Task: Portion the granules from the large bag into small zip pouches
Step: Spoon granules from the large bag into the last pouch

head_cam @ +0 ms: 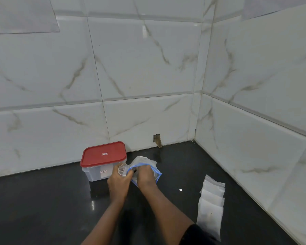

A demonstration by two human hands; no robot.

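The large clear bag [145,160] with a blue zip rim stands on the black counter near the back wall. My right hand [146,176] grips its blue rim at the mouth. My left hand [117,182] is closed around a small clear plastic cup [122,171], held right at the bag's opening. Whether granules are in the cup is too small to tell. A row of several filled small zip pouches [211,206] lies overlapping on the counter to the right.
A clear container with a red lid [103,155] stands just left of my hands, against the tiled wall. Marble-look tiled walls meet in a corner at the back right. A tiny white speck [180,190] lies on the black counter [42,209].
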